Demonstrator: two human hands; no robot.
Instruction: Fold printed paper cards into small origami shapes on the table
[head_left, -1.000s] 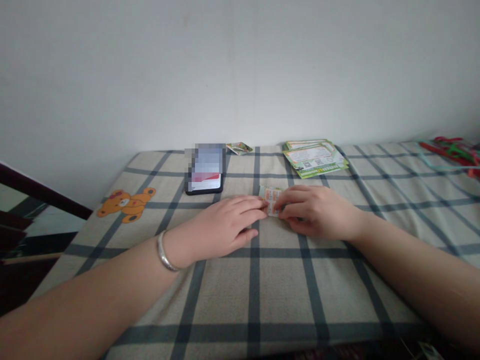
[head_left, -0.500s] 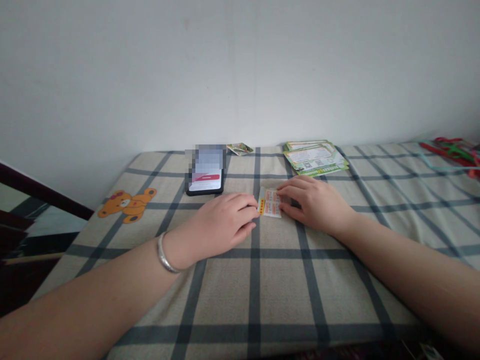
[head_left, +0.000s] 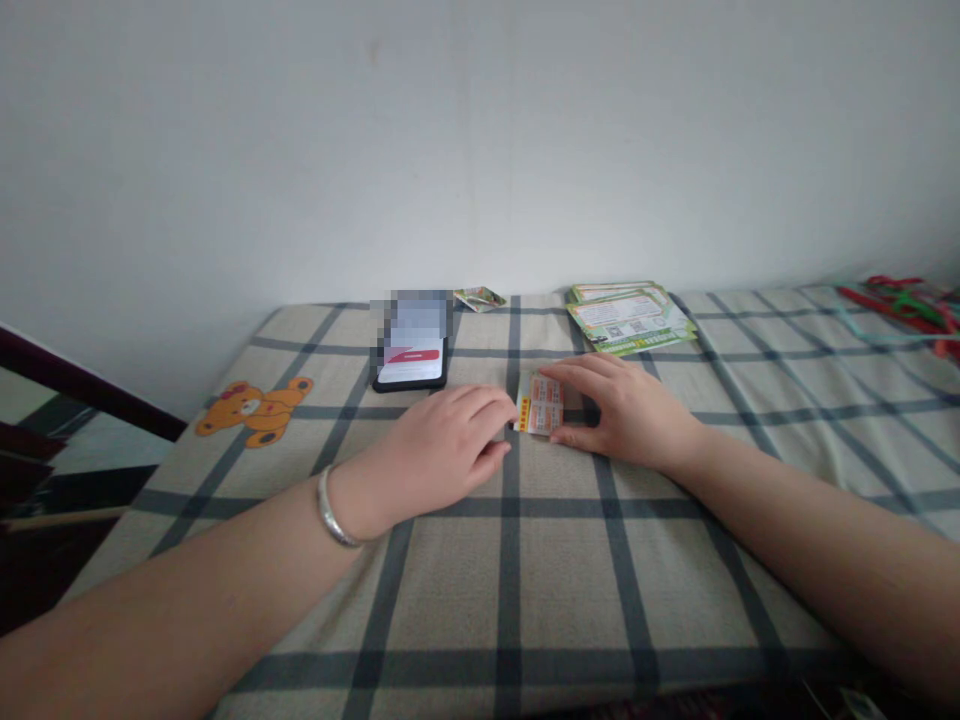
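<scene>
A small folded paper slip (head_left: pixel 541 403) with orange print lies on the checked cloth between my hands. My right hand (head_left: pixel 634 412) rests flat beside it, fingers stretched out along the slip's top and right edge, thumb at its lower edge. My left hand (head_left: pixel 442 445), a silver bangle on its wrist, lies curled on the cloth with its fingertips touching the slip's left edge.
A phone (head_left: pixel 412 340) lies behind my left hand. A stack of green printed leaflets (head_left: pixel 628 316) sits behind my right hand, a small folded paper piece (head_left: pixel 478 297) near the wall. Red and green items (head_left: pixel 911 300) lie far right. A bear patch (head_left: pixel 253 403) marks the cloth's left side.
The slip, folded narrow and pinched between both hands a second ago, now lies wider on the cloth. My left fingers have curled back; my right hand has flattened beside it.
</scene>
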